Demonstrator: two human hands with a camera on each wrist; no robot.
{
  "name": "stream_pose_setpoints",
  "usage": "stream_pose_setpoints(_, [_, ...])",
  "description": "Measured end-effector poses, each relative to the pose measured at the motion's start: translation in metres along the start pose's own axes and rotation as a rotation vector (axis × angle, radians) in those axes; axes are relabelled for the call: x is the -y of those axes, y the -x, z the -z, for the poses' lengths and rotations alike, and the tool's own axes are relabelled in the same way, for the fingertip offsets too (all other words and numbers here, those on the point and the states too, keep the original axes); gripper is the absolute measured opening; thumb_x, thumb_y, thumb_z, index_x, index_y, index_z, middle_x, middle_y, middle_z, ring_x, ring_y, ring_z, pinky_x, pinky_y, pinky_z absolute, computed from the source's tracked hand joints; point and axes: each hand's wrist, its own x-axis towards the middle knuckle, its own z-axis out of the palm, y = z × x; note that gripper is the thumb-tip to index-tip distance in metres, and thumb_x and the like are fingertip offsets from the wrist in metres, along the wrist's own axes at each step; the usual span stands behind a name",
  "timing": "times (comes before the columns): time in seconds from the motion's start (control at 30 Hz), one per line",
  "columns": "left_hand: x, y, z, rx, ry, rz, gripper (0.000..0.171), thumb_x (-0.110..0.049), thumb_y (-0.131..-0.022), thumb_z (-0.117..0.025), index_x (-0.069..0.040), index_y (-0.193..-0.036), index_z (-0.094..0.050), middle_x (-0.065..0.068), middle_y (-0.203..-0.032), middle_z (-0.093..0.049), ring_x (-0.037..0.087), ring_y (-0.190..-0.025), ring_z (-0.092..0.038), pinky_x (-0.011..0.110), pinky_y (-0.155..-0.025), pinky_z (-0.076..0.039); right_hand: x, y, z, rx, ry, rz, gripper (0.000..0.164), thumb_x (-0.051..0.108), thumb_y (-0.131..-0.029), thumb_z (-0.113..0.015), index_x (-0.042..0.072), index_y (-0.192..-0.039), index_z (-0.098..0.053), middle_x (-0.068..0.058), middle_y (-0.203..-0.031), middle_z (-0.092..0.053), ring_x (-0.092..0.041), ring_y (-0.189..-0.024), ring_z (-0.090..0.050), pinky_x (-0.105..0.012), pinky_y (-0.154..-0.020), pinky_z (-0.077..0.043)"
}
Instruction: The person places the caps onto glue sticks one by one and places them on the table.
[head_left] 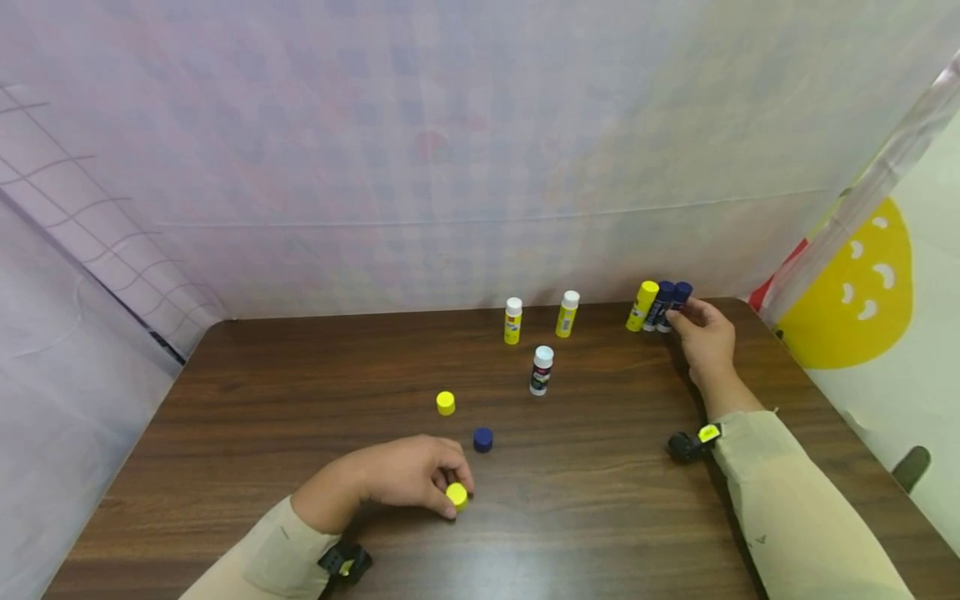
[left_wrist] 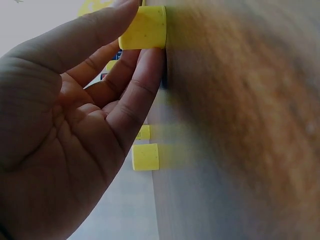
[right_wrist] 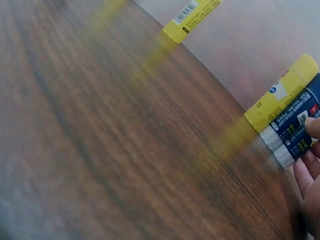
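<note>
My left hand (head_left: 405,471) pinches a yellow glue stick cap (head_left: 457,497) between thumb and fingers, low at the tabletop. Just beyond it stand a navy cap (head_left: 483,440) and another yellow cap (head_left: 446,403). At the far right, my right hand (head_left: 707,342) holds a navy glue stick (head_left: 682,292) with thumb and fingers. That stick stands upright beside a second navy glue stick (head_left: 660,305) and a yellow glue stick (head_left: 642,306), all three in a row with caps on. The right wrist view shows the thumb on the navy label (right_wrist: 299,142).
Two yellow glue sticks with white tops, one on the left (head_left: 512,322) and one on the right (head_left: 567,314), stand near the back edge. A dark-labelled stick with a white top (head_left: 542,371) stands in front of them. A hanging cloth (head_left: 375,267) borders the wooden table (head_left: 300,375) behind.
</note>
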Motion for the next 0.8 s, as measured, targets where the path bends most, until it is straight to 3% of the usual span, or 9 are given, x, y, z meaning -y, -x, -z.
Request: stream_pose_setpoints(0.8, [0.0034, -0.0014, -0.0002, -0.008, 0.005, 0.028, 0.021, -0.012, -0.086, -0.086, -0.02, -0.102, -0.075, -0.013, -0.101, -0.062, 0.0, -0.088, -0.06, 0.017, -0.081, -0.054, 0.0018, 0.0023, 0.0022, 0.014, 0.006, -0.016, 0.048, 0.015, -0.095, -0.075, 0.002, -0.14, -0.062, 0.021, -0.096, -0.062, 0.003, -0.095, -0.058, -0.006, -0.079, -0.049])
